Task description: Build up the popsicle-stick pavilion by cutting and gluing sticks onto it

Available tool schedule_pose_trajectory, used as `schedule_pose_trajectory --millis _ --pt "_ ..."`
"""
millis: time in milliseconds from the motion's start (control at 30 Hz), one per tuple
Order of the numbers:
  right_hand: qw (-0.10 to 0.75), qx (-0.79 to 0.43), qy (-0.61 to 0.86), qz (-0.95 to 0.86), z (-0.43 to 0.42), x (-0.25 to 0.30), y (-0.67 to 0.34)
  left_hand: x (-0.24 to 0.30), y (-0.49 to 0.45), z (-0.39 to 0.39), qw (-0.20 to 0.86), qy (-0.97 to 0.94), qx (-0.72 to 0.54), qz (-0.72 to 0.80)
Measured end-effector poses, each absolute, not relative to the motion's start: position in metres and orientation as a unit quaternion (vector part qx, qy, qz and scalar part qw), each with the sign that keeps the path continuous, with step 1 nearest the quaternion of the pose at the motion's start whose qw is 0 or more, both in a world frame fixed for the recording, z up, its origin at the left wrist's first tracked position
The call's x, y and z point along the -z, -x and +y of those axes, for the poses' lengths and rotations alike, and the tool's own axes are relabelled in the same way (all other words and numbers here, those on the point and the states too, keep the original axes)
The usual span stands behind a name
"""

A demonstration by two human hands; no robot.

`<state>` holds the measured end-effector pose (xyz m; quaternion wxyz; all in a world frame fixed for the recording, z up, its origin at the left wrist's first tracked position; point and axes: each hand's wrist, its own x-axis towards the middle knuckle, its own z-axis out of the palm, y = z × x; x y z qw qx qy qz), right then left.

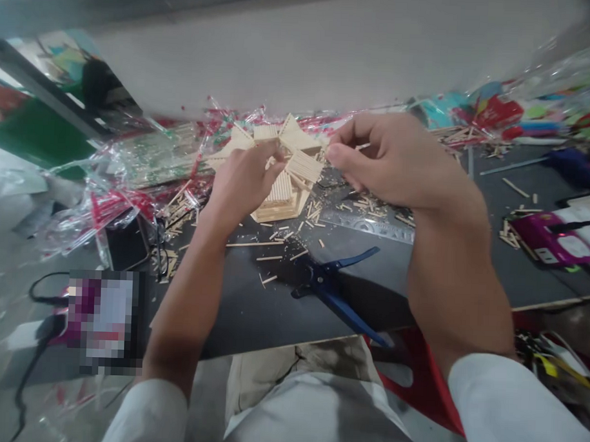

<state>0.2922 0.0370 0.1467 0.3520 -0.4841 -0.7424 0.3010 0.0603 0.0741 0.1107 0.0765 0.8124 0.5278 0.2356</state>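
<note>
A star-shaped model built of thin pale wooden sticks (279,189) sits at the back of the dark tabletop. My left hand (243,180) is curled over its left side, fingers bent and gripping the model near its middle; the exact contact is partly hidden. Just right of the model, my right hand (381,161) is raised with thumb and forefinger pinched together. Whatever is between those fingertips is too small to make out. In front of the model lie blue-handled cutters (329,280), a metal ruler (367,225) and loose cut stick pieces (314,212).
Crumpled clear and red plastic wrap (126,202) fills the left and back. A dark phone-like object (126,241) lies at left. Purple power sockets (556,236) with a cable stand at right, near a blue-handled tool (575,165). A red stool (422,386) is below the table edge.
</note>
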Motion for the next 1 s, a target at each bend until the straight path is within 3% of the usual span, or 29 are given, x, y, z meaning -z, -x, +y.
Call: schedule_pose_trajectory --millis 333,1000 --pt "0.186 -0.295 0.528 -0.774 0.067 -0.137 -0.280 -0.097 -0.060 0.097 0.126 -0.789 -0.241 0.552" --pt "0.233 -0.242 0.519 -0.786 0.083 -0.119 -0.279 -0.086 -0.064 0.093 0.086 -0.788 -0.241 0.560"
